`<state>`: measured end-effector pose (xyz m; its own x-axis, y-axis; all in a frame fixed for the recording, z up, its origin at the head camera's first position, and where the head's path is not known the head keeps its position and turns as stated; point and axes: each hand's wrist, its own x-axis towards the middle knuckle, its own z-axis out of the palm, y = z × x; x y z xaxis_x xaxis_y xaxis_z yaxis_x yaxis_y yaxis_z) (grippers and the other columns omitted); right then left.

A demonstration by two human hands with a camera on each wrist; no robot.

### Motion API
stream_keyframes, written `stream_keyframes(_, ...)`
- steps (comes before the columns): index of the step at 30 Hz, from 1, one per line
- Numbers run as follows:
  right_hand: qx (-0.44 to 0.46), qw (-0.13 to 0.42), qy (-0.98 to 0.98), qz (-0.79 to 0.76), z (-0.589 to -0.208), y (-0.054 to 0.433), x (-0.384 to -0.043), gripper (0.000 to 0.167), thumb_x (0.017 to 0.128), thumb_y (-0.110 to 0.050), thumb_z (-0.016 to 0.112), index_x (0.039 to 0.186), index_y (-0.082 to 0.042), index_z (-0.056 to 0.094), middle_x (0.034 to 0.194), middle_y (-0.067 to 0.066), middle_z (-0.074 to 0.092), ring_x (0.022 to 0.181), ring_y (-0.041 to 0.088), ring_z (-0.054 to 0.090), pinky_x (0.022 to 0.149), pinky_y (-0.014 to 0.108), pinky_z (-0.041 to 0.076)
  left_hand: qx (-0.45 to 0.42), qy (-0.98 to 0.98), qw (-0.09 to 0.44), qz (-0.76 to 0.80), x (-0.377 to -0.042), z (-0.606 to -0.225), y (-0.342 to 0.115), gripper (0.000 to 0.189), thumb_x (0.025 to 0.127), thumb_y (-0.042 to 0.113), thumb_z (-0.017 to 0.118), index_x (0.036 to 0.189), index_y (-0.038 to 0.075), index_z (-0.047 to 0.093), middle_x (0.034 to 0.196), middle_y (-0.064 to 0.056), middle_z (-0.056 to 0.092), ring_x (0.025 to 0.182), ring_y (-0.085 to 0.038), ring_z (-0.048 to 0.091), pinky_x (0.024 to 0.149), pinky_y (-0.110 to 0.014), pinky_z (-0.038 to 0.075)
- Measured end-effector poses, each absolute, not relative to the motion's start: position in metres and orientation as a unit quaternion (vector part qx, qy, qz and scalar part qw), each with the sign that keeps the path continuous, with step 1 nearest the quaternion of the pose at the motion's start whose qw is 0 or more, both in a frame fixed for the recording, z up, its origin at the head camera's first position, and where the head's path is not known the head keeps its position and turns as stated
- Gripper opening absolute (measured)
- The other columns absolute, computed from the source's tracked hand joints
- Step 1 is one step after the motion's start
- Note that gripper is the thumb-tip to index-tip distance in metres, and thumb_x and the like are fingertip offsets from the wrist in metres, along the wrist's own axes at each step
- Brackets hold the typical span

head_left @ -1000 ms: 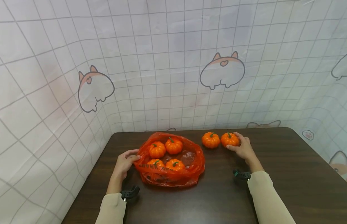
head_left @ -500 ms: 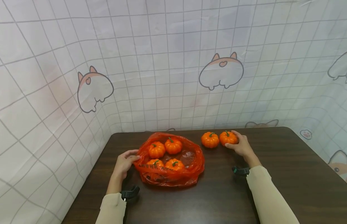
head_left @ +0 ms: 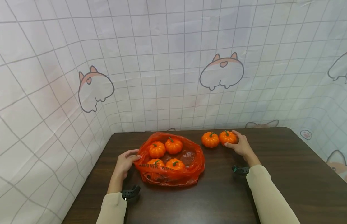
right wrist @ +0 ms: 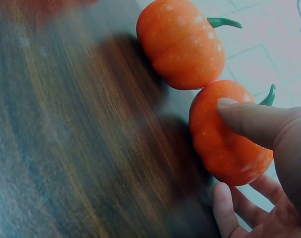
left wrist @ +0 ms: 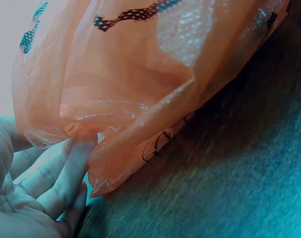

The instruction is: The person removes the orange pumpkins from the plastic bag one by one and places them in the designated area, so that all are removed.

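the right hand (head_left: 244, 147), right of centre in the head view, grasps the right-hand pumpkin (head_left: 227, 139) from its right side; the right wrist view shows the thumb laid across it, the other fingers beneath. the left hand (head_left: 125, 162), left of centre, pinches the left rim of the red plastic bag (head_left: 170, 180), though its thumb is mostly hidden.

just left of the gripped pumpkin sits the left-hand pumpkin (head_left: 210, 140), touching it or nearly so, between it and the bag. both are squat, with stems up and no real long axis. the right hand is much the nearer to this pair; the bag's open mouth, wider across than deep, lies left and a little lower in the frame, its right rim nearest them. four pumpkins (head_left: 157, 150) show inside, toward its left and middle. all stand on the dark table (head_left: 212, 196).
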<state>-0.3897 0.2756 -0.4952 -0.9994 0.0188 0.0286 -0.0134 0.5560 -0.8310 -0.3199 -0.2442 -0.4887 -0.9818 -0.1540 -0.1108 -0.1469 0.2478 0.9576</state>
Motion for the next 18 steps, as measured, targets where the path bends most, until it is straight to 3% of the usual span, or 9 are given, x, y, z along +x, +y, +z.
stream_keyframes(8, -0.001, 0.012, -0.88, 0.474, -0.4945, 0.2748, -0.3884, 0.086, 0.095, -0.023, 0.073, 0.161, -0.002, 0.021, 0.155, 0.037, 0.02, 0.141, 0.054, 0.028, 0.118, 0.067, 0.022, 0.094, -0.786, 0.003, -0.611, -0.3186, -0.4874, -0.2447, 0.037, 0.097, 0.017, 0.069, 0.133, 0.007, 0.066, 0.106, -0.004, 0.077, 0.105, -0.02, 0.066, 0.106, -0.05, 0.044)
stream_keyframes(18, -0.006, 0.007, -0.877, 0.481, -0.4955, 0.2751, -0.387, 0.087, 0.096, -0.025, 0.072, 0.162, -0.005, 0.019, 0.155, 0.037, 0.02, 0.141, 0.054, 0.029, 0.117, 0.067, 0.024, 0.1, -0.786, 0.0, -0.61, -0.3198, -0.4873, -0.2443, 0.039, 0.097, 0.016, 0.071, 0.134, 0.007, 0.065, 0.108, -0.006, 0.077, 0.101, -0.016, 0.066, 0.093, -0.036, 0.048)
